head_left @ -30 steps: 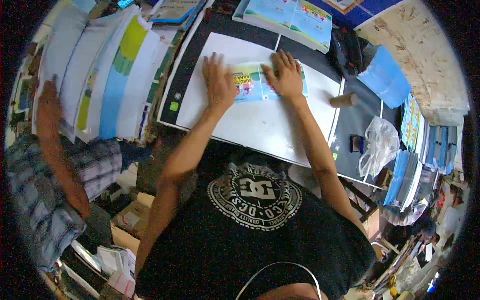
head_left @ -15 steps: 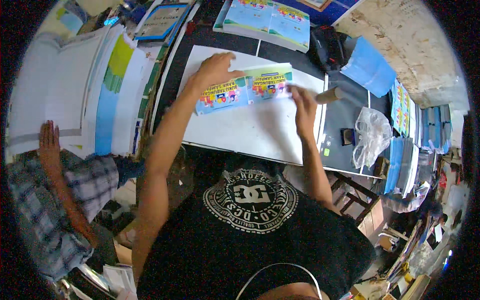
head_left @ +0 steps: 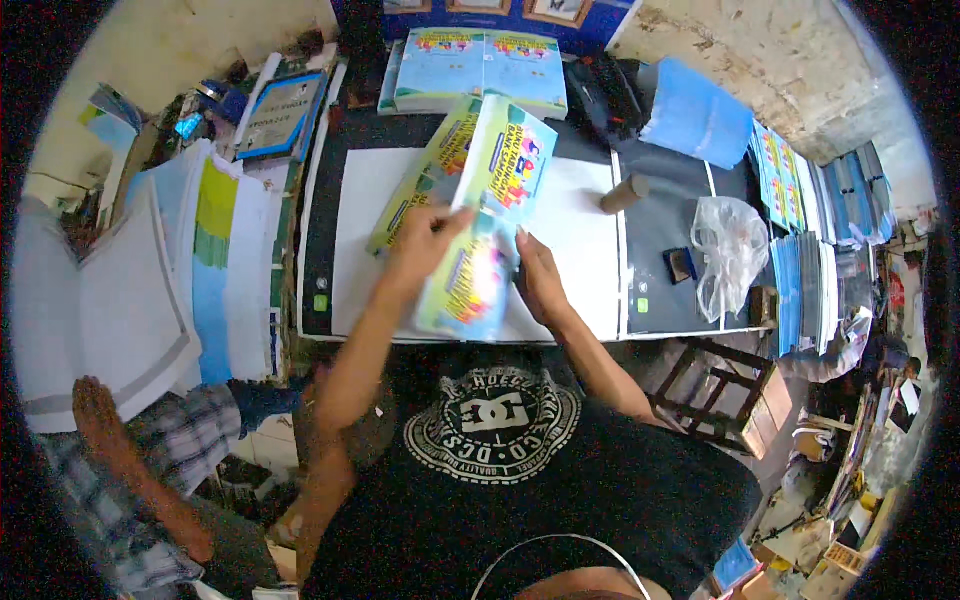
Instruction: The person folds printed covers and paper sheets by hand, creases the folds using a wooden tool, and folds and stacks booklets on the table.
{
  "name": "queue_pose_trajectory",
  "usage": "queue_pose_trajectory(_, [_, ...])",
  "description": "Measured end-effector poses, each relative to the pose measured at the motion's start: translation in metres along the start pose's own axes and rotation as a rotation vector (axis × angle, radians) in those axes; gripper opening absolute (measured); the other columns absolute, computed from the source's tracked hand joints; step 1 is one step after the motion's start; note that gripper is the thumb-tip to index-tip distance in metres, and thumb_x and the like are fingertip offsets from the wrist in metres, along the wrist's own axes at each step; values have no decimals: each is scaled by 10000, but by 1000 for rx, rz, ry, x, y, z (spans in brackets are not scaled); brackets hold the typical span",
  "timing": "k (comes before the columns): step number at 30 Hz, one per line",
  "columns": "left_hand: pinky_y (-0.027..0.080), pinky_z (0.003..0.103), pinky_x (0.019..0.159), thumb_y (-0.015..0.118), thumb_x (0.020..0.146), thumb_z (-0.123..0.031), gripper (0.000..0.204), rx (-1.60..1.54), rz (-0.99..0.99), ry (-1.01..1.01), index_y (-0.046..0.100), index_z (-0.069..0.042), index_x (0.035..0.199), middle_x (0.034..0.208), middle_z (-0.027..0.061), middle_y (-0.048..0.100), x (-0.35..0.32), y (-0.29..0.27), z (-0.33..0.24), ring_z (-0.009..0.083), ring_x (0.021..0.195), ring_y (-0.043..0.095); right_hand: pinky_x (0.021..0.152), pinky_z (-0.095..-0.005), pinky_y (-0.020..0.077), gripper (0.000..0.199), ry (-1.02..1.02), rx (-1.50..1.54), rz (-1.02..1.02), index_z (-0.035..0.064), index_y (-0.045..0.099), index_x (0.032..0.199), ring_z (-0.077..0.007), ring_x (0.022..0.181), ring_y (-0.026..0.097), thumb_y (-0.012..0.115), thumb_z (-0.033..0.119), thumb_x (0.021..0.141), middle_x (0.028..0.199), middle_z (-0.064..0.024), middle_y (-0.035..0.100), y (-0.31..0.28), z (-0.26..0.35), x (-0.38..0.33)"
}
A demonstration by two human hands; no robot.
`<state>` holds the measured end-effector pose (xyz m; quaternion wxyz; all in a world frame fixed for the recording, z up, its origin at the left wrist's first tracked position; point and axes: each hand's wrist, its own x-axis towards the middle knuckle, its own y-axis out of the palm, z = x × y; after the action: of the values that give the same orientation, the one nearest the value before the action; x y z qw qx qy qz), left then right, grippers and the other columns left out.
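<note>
A colourful two-panel printed booklet (head_left: 510,165), yellow-green and light blue with cartoon figures, is held up at a steep slant over the white board (head_left: 585,250). My left hand (head_left: 430,242) is closed on its left edge near the middle. My right hand (head_left: 541,280) grips the opposite edge, thumb on top. Behind the raised booklet, a second printed piece of the same design (head_left: 408,205) lies slanted on the board, partly covered. A brownish cylinder (head_left: 625,193) is on the board's right side, apart from my right hand.
Stacked booklets (head_left: 440,75) sit at the table's back. Right of the board are a black bag (head_left: 603,95), blue sheets (head_left: 698,112), a crumpled plastic bag (head_left: 730,255) and a small dark box (head_left: 680,265). At left, another person's hand (head_left: 98,408) rests by large paper stacks (head_left: 130,290).
The booklet, flat and crosswise on the board before, is now lifted and turned lengthwise between my hands. My hands have come closer together, and the second printed piece now shows behind. The view has shifted.
</note>
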<state>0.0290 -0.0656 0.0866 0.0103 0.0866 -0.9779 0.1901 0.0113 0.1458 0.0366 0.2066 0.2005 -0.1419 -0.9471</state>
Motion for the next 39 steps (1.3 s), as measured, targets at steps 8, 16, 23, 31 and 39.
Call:
queue_pose_trajectory(8, [517, 414, 845, 665, 913, -181, 251, 17, -76, 266, 710, 17, 1059, 997, 182, 682, -72, 22, -86, 325, 919, 671, 854, -398, 564, 816, -62, 269, 109, 34, 529, 1238, -220, 993, 647, 563, 746, 841, 1114, -99, 641, 15, 18, 6])
queue_pose_trajectory(16, [335, 564, 1070, 721, 850, -516, 865, 721, -790, 159, 392, 81, 1382, 1394, 307, 408, 12, -72, -9, 464, 1310, 378, 853, -352, 561, 550, 31, 129, -74, 12, 544, 1300, -176, 973, 673, 522, 482, 1015, 1137, -92, 676, -12, 35, 32])
queue_pose_trajectory(23, [335, 657, 1050, 776, 671, -692, 1195, 988, -573, -547, 302, 61, 1470, 1494, 281, 377, 21, -106, 86, 473, 1364, 357, 786, -330, 569, 614, 124, 159, -142, -36, 589, 1213, -170, 857, 685, 650, 508, 933, 1050, -89, 702, -24, 25, 45])
queue_pose_trajectory(31, [496, 512, 927, 814, 768, -393, 709, 681, -331, -509, 550, 50, 1254, 1138, 255, 671, -6, -134, 101, 403, 1079, 648, 771, -315, 588, 504, 251, 78, -19, -8, 600, 1217, -145, 848, 705, 587, 442, 991, 1032, -79, 720, -23, 5, 22])
queue_pose_trajectory(39, [452, 433, 998, 624, 918, -234, 572, 153, -314, -334, 461, 82, 1367, 1252, 314, 603, -65, -96, 78, 400, 1147, 617, 780, -352, 586, 553, 273, 208, -41, -51, 560, 1227, -193, 851, 701, 689, 400, 934, 1080, -116, 703, -5, 7, -2])
